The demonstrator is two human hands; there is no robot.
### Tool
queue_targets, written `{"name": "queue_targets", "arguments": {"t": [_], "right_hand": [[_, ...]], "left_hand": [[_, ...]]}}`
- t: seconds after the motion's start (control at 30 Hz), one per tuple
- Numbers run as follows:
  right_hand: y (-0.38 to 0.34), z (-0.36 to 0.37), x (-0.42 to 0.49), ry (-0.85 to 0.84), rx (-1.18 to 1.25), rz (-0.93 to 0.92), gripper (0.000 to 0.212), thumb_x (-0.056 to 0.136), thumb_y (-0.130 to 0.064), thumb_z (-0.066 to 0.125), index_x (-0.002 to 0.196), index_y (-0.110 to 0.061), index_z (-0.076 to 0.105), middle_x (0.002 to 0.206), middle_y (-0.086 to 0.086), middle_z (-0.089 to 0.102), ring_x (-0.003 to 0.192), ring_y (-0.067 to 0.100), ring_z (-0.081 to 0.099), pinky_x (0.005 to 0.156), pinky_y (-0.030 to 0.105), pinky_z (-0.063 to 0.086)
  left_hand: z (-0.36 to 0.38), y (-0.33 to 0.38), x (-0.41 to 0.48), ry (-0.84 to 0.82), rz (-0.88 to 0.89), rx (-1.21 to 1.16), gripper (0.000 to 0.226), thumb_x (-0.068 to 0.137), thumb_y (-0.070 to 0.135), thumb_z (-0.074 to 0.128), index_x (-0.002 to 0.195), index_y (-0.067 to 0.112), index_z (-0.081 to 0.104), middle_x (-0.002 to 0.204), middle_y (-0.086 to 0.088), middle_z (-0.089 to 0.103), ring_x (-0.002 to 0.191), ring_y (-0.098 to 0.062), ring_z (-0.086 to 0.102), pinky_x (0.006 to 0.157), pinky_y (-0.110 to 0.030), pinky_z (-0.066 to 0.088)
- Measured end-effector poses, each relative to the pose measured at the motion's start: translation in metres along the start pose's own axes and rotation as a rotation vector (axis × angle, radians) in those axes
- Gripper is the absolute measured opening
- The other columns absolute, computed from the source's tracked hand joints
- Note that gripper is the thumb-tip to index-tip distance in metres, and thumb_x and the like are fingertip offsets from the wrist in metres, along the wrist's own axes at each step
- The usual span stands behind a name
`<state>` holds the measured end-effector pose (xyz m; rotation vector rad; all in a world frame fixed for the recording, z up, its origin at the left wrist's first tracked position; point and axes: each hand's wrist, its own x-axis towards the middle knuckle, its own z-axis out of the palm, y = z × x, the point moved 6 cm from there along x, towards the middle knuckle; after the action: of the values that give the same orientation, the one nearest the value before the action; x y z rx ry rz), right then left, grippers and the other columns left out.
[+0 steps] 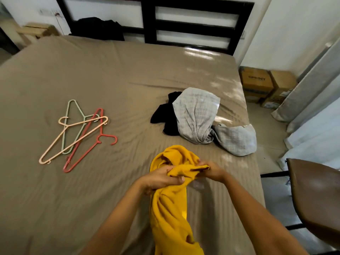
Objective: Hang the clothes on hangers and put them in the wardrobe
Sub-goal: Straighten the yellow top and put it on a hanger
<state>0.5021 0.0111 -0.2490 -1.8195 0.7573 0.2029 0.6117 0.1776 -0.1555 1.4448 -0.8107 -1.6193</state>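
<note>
The yellow garment [171,203] hangs over the bed's [110,74] near edge — gripped by the left hand [161,178], pinched by the right hand [211,169]. Three hangers [77,133] lie toward the left edge, grey clothes [198,116] toward the right.

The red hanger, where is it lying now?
In the head view the red hanger lies left on the bed, overlapping the beige hanger, beside the green hanger.

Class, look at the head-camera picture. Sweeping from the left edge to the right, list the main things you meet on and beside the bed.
Pile of plastic hangers → yellow garment → grey garment → cardboard boxes → brown chair. The black garment is left out, since it overlaps the yellow and grey ones.
</note>
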Motion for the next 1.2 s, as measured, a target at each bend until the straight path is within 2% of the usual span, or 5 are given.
{"name": "queue_targets", "arguments": {"t": [0.4, 0.63, 0.73, 1.0, 1.2], "right_hand": [[-0.136, -0.037, -0.274, 1.020, -0.242, -0.483, 0.043, 0.069, -0.024, 0.038, 0.091, 0.000, 0.066, 0.073, 0.001, 0.057, 0.058, 0.006, 0.049, 0.059, 0.005, 0.036], [-0.088, 0.025, -0.387, -0.313, -0.339, 0.147, 0.068, 0.071, -0.076, 0.054, 0.101, -0.016, 0.066, 0.096, -0.004, 0.070, 0.090, 0.012, 0.064, 0.083, 0.031, 0.052], [-0.107, 0.029, -0.452, -0.609, -0.120, 0.107, 0.026, 0.094, -0.037, 0.050, 0.091, -0.020, 0.069, 0.083, -0.009, 0.071, 0.078, 0.004, 0.064, 0.075, 0.021, 0.050], [-0.187, -0.059, -0.425, 0.370, -0.268, -0.248, 0.014, 0.081, -0.042, 0.058, 0.090, -0.032, 0.064, 0.084, -0.009, 0.066, 0.080, 0.015, 0.063, 0.062, 0.015, 0.047], [-0.161, -0.059, -0.320, 0.613, -0.249, -0.168, 0.027, 0.084, -0.039, 0.065, 0.088, -0.013, 0.072, 0.085, 0.013, 0.069, 0.079, 0.021, 0.060, 0.070, 0.037, 0.048]], "left_hand": [[-0.016, 0.059, -0.180, 0.913, 0.434, 0.920, 0.020, 0.086, 0.004, 0.052, 0.102, 0.011, 0.063, 0.097, -0.007, 0.066, 0.093, -0.023, 0.060, 0.075, -0.025, 0.038], [0.094, -0.005, -0.251, -0.101, -0.314, 0.745, 0.042, 0.088, 0.049, 0.055, 0.106, 0.012, 0.062, 0.105, -0.004, 0.065, 0.087, -0.012, 0.060, 0.082, -0.030, 0.051], [0.124, 0.012, -0.303, -0.364, -0.426, 0.573, 0.044, 0.081, 0.042, 0.061, 0.109, 0.007, 0.064, 0.108, -0.009, 0.068, 0.093, -0.018, 0.064, 0.084, -0.030, 0.053], [0.082, 0.127, -0.299, 0.052, 0.150, 0.586, 0.049, 0.062, 0.071, 0.068, 0.096, 0.036, 0.071, 0.099, 0.011, 0.072, 0.091, -0.005, 0.066, 0.076, -0.016, 0.051], [-0.014, 0.092, -0.189, 0.403, 0.187, 0.742, 0.020, 0.093, 0.029, 0.055, 0.098, 0.014, 0.068, 0.099, -0.011, 0.068, 0.092, -0.023, 0.062, 0.074, -0.029, 0.045]]}}
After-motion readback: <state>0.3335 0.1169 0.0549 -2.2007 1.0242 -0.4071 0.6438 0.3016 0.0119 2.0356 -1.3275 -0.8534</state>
